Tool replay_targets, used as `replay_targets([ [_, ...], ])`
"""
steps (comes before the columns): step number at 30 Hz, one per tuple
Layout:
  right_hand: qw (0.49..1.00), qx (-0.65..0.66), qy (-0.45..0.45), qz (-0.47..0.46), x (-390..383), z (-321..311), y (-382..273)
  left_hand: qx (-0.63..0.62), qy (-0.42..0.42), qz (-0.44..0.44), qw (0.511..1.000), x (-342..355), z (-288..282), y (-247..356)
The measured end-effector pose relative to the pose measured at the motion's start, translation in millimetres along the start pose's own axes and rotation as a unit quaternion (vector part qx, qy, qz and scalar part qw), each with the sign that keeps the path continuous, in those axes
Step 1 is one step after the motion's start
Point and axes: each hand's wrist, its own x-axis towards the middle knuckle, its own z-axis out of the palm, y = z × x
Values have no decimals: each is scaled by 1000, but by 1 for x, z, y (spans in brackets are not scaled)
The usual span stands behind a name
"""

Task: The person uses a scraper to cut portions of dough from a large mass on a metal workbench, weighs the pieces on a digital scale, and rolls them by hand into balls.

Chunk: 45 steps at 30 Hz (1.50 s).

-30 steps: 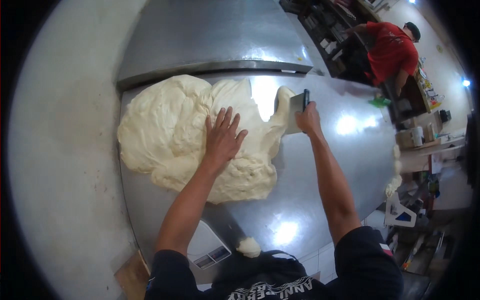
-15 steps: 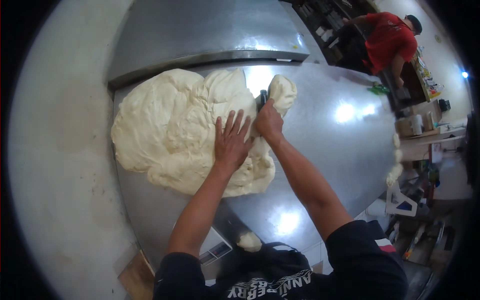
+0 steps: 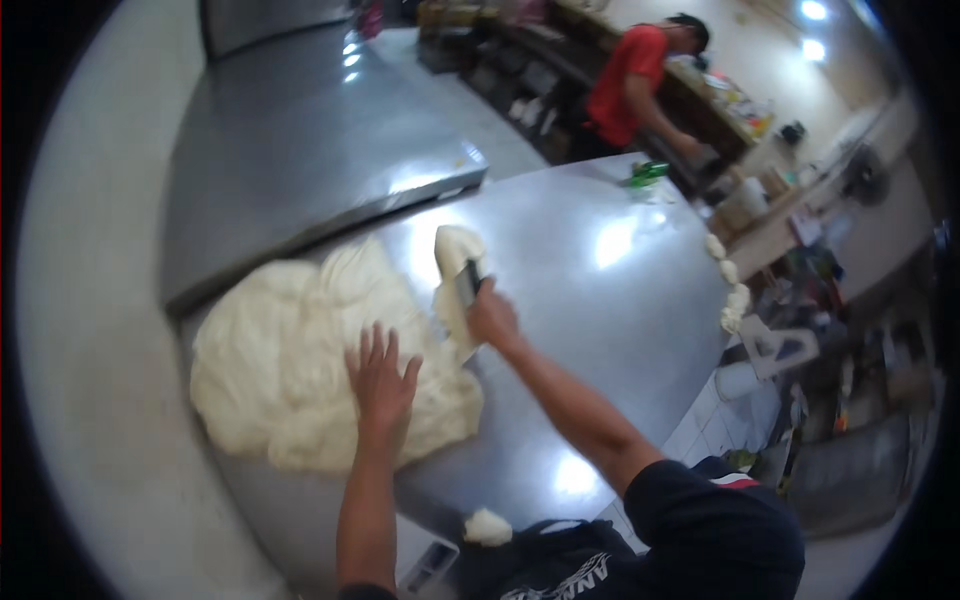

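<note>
The left hand [image 3: 382, 378] lies flat on the dough [image 3: 300, 370], fingers spread, pressing near the mass's right edge. The dough is a big pale heap on the steel worktop [image 3: 600, 330], filling its left part. The right hand [image 3: 492, 318] is closed around a scraper [image 3: 467, 282], whose dark grip shows above the fist; its blade goes down into the dough where a strip [image 3: 452, 270] runs off from the heap toward the far side. The strip is touching the main mass at its near end; whether it is cut through cannot be told.

Half a second ago the right hand was just beside the left, the scraper at the top of the heap close to the left fingers. Now the two hands are apart, the right one further right and away from the body, and the strip stands out longer and narrower than the lump seen then. A second ago the scraper was out past the dough's right edge. The left hand has stayed flat on the dough throughout.

A small dough lump [image 3: 487, 526] sits at the near worktop edge. Several dough balls [image 3: 733, 290] line the right edge. A person in a red shirt [image 3: 628, 85] stands at a counter beyond.
</note>
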Motion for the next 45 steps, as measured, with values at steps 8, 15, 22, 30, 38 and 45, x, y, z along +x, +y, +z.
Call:
replay_targets([
  [8, 997, -5, -58, -41, -62, 24, -24, 18, 12, 43, 999, -22, 14, 44],
  [15, 997, -25, 5, -78, -59, 53, -41, 46, 8, 36, 998, -36, 18, 35],
  [22, 998, -20, -21, -50, -21, 10, 9, 8, 22, 43, 999, -53, 7, 23],
  [30, 995, 9, 96, -18, -36, -47, 47, 16, 48, 25, 998, -59, 19, 18],
  [38, 998, 36, -43, -40, -139, -11, 24, 48, 40, 25, 998, -60, 24, 20],
  [45, 999, -17, -31, -33, -153, 23, 16, 36, 37, 14, 999, -62, 22, 27],
])
